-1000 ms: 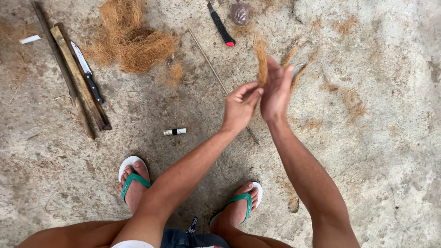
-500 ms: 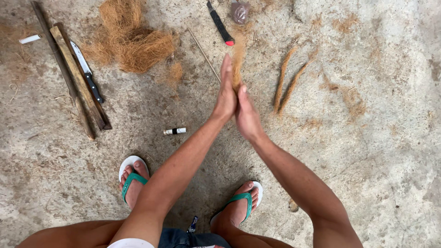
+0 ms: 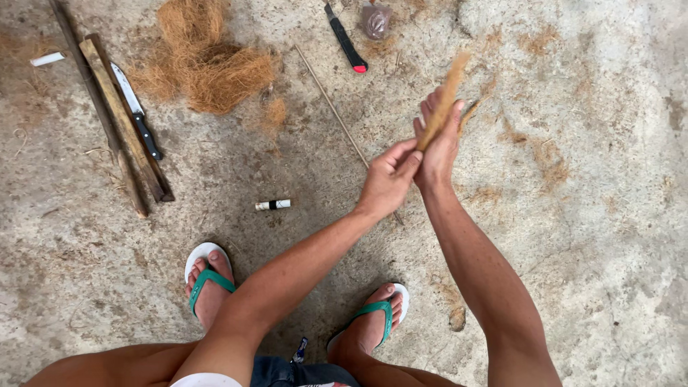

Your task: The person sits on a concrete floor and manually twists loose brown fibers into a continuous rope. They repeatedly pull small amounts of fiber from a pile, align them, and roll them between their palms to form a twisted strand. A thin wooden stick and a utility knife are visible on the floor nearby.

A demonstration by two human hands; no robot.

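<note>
Two hands pressed together, palms facing, thin brown twisted coconut-fibre strand (image 3: 446, 97) pinched between them. Right hand (image 3: 438, 143) flat, fingers straight; left hand (image 3: 388, 179) lower, fingers loosely curled against right palm. Strand sticks up past fingertips, above concrete floor (image 3: 588, 215). Loose brown fibre heap (image 3: 208, 64) well left of strand; black red-tipped cutter (image 3: 346, 39) between heap and strand; long thin stick (image 3: 333, 107) just left of hands.

Concrete floor (image 3: 588, 236) with fibre pile (image 3: 208, 64), knife (image 3: 136, 109), sticks (image 3: 118, 118)
</note>
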